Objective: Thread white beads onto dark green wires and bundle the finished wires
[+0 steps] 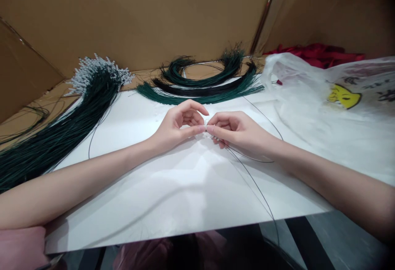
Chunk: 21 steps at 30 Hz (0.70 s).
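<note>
Over the middle of the white board (173, 208), my left hand (185, 124) and my right hand (233, 128) meet at the thumb tips. My left thumb and index finger are bent toward small white beads (206, 132), with the thumb against them. Pinched in my right hand is the other side of the beads, with a thin dark cord (257, 191) running from beneath its fingers down past the board's front edge. Part of the beadwork is hidden under the right fingers.
A bundle of dark green cords with white beaded ends (101, 74) lies left. Curved green and black cord bundles (200, 91) lie behind the hands. At right are a clear plastic bag (302, 97) and red fabric (321, 54). Cardboard walls (148, 15) stand behind.
</note>
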{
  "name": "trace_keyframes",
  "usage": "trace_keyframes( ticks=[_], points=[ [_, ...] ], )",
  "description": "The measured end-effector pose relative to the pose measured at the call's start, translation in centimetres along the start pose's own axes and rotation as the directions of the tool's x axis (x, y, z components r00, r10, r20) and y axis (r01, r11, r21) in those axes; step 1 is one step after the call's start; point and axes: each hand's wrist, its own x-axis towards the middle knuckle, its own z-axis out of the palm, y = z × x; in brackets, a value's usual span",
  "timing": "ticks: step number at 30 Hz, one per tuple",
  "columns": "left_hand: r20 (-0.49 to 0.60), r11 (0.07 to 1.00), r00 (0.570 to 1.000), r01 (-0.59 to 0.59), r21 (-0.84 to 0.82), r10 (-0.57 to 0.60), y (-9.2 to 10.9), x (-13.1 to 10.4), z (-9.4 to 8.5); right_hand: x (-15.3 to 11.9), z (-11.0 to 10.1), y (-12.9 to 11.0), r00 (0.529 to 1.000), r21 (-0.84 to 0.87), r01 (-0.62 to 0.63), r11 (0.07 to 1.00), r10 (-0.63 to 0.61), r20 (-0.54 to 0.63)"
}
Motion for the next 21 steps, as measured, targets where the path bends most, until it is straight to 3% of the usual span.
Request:
trace_keyframes(
  ticks=[21],
  points=[
    [0.008, 0.999, 1.0, 0.026, -0.022, -0.026, -0.17, 0.08, -0.09, -0.01, -0.03, 0.07, 0.999, -0.004, 0.025, 1.0, -0.025, 0.02]
  ],
)
